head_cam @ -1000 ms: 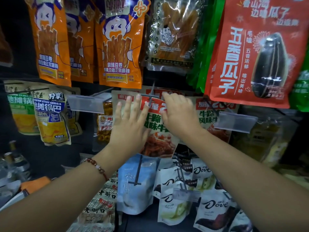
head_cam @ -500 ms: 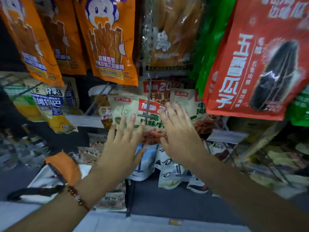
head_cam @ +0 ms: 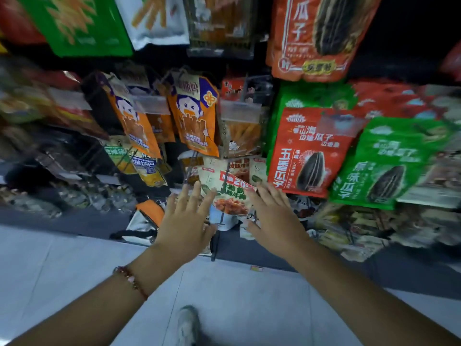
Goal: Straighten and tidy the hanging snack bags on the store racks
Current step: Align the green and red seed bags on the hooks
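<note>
Nearest the camera, a shoe (head_cam: 187, 325) stands on the pale floor (head_cam: 62, 275), and two bare forearms reach forward and away from it, the left one with a beaded bracelet (head_cam: 131, 280) at the wrist. Beyond them, the left hand (head_cam: 185, 224) and right hand (head_cam: 273, 221) are both spread flat, fingers straight and slightly fanned, holding nothing. Between and just beyond their fingertips hangs the beef snack bag (head_cam: 228, 194), pale with a red banner and a picture of reddish food. It lies ahead of both hands, to the right of the left fingertips and to the left of the right ones; the left fingertips look nearest its left edge, though whether either hand touches it cannot be told through the motion blur. The bag's long axis runs top to bottom but is tilted, its top leaning left and its lower end swung right, so it appears to hang askew on its peg. A likely next move is to close both palms on its sides and square it. Farther up hang orange snack bags (head_cam: 197, 121), and to the right red sunflower seed bags (head_cam: 309, 151) and green sunflower seed bags (head_cam: 381, 166).
</note>
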Demonstrator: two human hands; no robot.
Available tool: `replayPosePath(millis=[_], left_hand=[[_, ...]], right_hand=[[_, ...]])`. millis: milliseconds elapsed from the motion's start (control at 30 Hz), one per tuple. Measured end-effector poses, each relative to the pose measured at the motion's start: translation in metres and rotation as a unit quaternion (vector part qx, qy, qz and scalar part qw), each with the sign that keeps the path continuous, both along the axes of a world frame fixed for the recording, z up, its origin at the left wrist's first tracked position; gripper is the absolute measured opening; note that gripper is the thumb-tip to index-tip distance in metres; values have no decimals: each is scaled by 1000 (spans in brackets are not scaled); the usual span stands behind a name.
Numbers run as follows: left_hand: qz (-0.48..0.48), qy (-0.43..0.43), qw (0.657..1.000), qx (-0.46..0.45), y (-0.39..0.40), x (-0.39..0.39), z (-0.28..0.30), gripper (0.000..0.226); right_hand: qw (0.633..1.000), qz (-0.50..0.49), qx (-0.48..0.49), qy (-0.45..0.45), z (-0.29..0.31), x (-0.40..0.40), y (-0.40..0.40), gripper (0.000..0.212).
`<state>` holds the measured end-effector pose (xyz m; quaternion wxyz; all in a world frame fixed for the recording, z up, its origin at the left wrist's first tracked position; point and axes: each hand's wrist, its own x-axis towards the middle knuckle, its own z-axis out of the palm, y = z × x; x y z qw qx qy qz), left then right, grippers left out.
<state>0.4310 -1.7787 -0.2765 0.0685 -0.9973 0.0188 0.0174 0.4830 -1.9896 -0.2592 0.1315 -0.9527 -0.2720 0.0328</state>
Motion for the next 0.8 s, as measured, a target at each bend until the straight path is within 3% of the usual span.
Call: replayPosePath(millis=[200,433,800], left_hand=[[-30,-56,995,-83,-22,-24,65,76],[-71,-16,987,-146,-18,-26,66,73],[-170,15,973,-154,-19,-1,81,70]], right_hand=[[997,-67,39,15,41,-41,-26,71],[986,-156,38,51,44,-75,-36,70],[960,-269,49,55,65,-96,-34,67]])
